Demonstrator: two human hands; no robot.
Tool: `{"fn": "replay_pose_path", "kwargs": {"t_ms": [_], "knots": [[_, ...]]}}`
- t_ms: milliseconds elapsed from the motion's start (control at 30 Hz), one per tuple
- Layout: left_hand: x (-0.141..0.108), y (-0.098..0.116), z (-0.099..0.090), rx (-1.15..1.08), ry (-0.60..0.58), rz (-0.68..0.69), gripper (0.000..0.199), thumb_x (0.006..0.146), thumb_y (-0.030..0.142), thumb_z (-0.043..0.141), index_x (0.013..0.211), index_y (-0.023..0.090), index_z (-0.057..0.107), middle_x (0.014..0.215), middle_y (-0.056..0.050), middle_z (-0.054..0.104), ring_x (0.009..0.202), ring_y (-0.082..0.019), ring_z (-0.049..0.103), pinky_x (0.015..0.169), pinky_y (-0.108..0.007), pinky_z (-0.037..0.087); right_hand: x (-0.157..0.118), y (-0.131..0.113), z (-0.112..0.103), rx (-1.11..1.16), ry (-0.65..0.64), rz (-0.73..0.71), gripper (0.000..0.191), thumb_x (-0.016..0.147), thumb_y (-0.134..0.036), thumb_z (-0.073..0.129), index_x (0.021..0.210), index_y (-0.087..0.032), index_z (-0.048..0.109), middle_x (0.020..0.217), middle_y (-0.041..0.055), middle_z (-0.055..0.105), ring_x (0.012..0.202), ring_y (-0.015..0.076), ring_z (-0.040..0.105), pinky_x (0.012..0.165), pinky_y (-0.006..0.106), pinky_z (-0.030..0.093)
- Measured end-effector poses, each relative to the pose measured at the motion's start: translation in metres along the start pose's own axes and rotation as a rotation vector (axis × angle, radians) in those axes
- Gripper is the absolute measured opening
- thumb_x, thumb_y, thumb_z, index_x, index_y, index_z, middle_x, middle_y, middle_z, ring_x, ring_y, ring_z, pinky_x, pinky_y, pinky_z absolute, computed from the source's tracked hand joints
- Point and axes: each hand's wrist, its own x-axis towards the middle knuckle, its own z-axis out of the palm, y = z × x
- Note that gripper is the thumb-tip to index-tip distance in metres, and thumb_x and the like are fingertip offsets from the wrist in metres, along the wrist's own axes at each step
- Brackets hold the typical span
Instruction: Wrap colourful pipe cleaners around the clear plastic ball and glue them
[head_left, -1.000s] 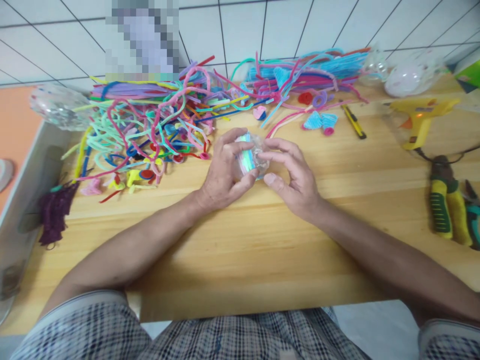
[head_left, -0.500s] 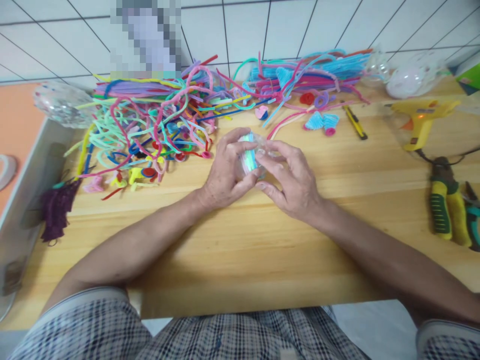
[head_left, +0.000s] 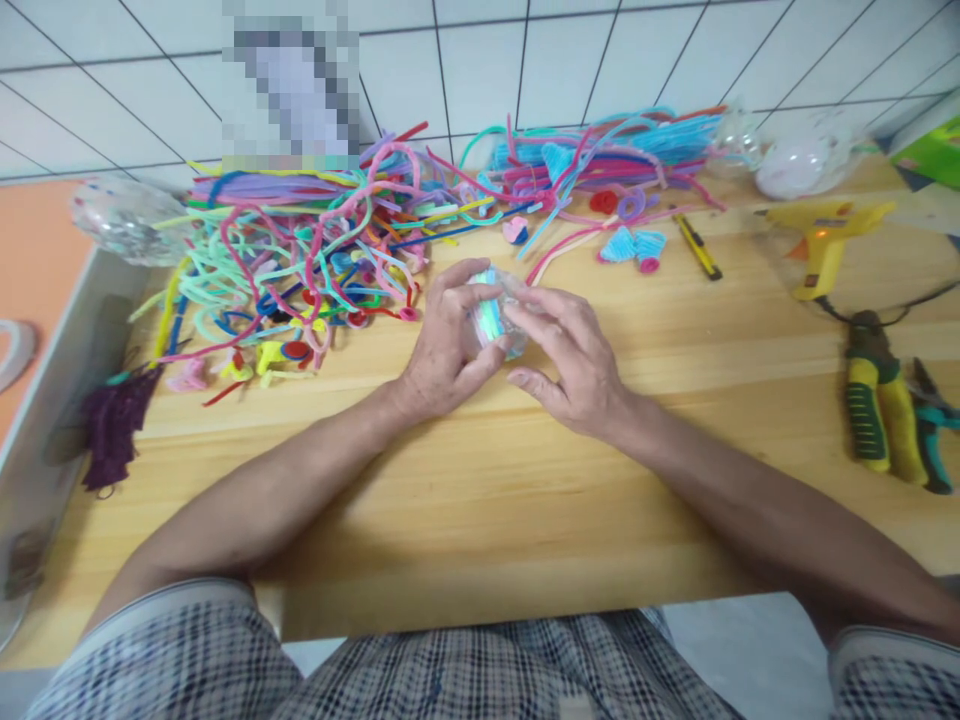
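A small clear, roundish piece with a shiny blue-green band [head_left: 491, 312] is in my left hand [head_left: 450, 345], gripped between the fingers above and the thumb below. Its exact kind is hard to make out. My right hand [head_left: 574, 355] is on its right side, index and middle fingertips stretched over the clear part, the thumb apart from it and lower. Both hands are over the middle of the wooden table [head_left: 480, 500]. Just beyond them lie loose pink and cream pipe cleaners [head_left: 559, 250].
Tangled pipe cleaners [head_left: 285, 250] spread across the back left, with a blue bundle [head_left: 660, 140] farther right. A yellow utility knife [head_left: 697, 247], a yellow glue gun [head_left: 821, 235] with its cord and yellow-green pliers [head_left: 874, 400] lie right. At left is a purple tassel [head_left: 116, 425].
My right thumb has drawn away from the piece, leaving a gap to my left thumb. My left hand keeps its grip. The whole view has shifted slightly.
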Motion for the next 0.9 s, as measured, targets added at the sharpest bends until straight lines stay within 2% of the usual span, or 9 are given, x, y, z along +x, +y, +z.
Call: {"fn": "replay_pose_path", "kwargs": {"t_ms": [100, 200, 300, 433, 533, 667, 800, 900], "knots": [[0.0006, -0.0002, 0.0001, -0.011, -0.001, -0.005, 0.06, 0.116, 0.069, 0.059, 0.162, 0.035, 0.042, 0.171, -0.016, 0.054, 0.162, -0.04, 0.056, 0.138, -0.068, 0.044, -0.0009, 0.0027, 0.0005, 0.002, 0.002, -0.019, 0.08, 0.116, -0.068, 0.059, 0.184, -0.033, 0.041, 0.169, 0.018, 0.065, 0.154, 0.0425, 0.066, 0.127, 0.071, 0.057], [0.001, 0.0002, 0.0006, -0.004, 0.014, 0.008, 0.058, 0.117, 0.068, 0.059, 0.162, 0.036, 0.043, 0.169, -0.015, 0.054, 0.16, -0.039, 0.058, 0.135, -0.067, 0.047, -0.0012, 0.0028, 0.0029, -0.049, 0.012, -0.034, 0.07, 0.115, -0.061, 0.067, 0.177, -0.033, 0.053, 0.166, 0.0184, 0.064, 0.152, 0.0408, 0.066, 0.122, 0.068, 0.061], [0.0011, 0.0008, 0.0007, 0.003, 0.019, 0.018, 0.058, 0.116, 0.065, 0.062, 0.162, 0.036, 0.043, 0.168, -0.015, 0.055, 0.158, -0.039, 0.059, 0.133, -0.067, 0.05, -0.0016, 0.0019, 0.0027, -0.049, -0.013, 0.011, 0.061, 0.114, -0.057, 0.069, 0.17, -0.036, 0.06, 0.166, 0.0168, 0.064, 0.151, 0.0401, 0.066, 0.121, 0.067, 0.062], [0.0011, 0.0027, 0.0007, 0.001, 0.018, 0.01, 0.057, 0.116, 0.063, 0.062, 0.161, 0.035, 0.043, 0.169, -0.017, 0.055, 0.16, -0.039, 0.058, 0.134, -0.067, 0.05, -0.0029, 0.0022, -0.0012, 0.018, -0.007, -0.015, 0.074, 0.115, -0.063, 0.065, 0.18, -0.032, 0.049, 0.17, 0.0193, 0.064, 0.155, 0.0425, 0.065, 0.124, 0.07, 0.061], [0.0009, 0.0043, 0.001, 0.001, 0.027, 0.017, 0.056, 0.116, 0.063, 0.062, 0.161, 0.036, 0.043, 0.168, -0.017, 0.055, 0.16, -0.038, 0.058, 0.132, -0.067, 0.051, -0.0034, 0.0013, -0.0006, -0.007, 0.003, -0.041, 0.071, 0.113, -0.054, 0.071, 0.178, -0.032, 0.052, 0.17, 0.0187, 0.065, 0.156, 0.0426, 0.066, 0.125, 0.07, 0.061], [-0.0002, 0.0042, 0.0011, 0.024, 0.028, 0.004, 0.056, 0.118, 0.068, 0.056, 0.161, 0.035, 0.043, 0.168, -0.017, 0.055, 0.16, -0.038, 0.057, 0.132, -0.07, 0.051, -0.0036, -0.0025, 0.0019, -0.052, -0.032, 0.034, 0.059, 0.113, -0.042, 0.071, 0.17, -0.033, 0.062, 0.17, 0.0162, 0.066, 0.158, 0.0424, 0.066, 0.13, 0.071, 0.058], [-0.0015, 0.0009, 0.0015, 0.021, 0.041, 0.001, 0.059, 0.117, 0.073, 0.057, 0.161, 0.035, 0.045, 0.168, -0.015, 0.055, 0.16, -0.039, 0.057, 0.133, -0.071, 0.05, -0.0052, -0.0024, 0.0007, -0.064, 0.019, -0.021, 0.07, 0.113, -0.048, 0.072, 0.178, -0.03, 0.053, 0.169, 0.0199, 0.066, 0.155, 0.0423, 0.068, 0.124, 0.068, 0.063], [-0.0019, -0.0012, 0.0015, 0.007, 0.047, 0.0, 0.06, 0.117, 0.073, 0.058, 0.161, 0.035, 0.044, 0.169, -0.014, 0.054, 0.16, -0.039, 0.057, 0.134, -0.072, 0.048, -0.0062, -0.0005, 0.0016, -0.079, 0.046, -0.043, 0.066, 0.113, -0.049, 0.072, 0.175, -0.03, 0.058, 0.167, 0.0201, 0.067, 0.154, 0.0414, 0.069, 0.121, 0.067, 0.065]]}}
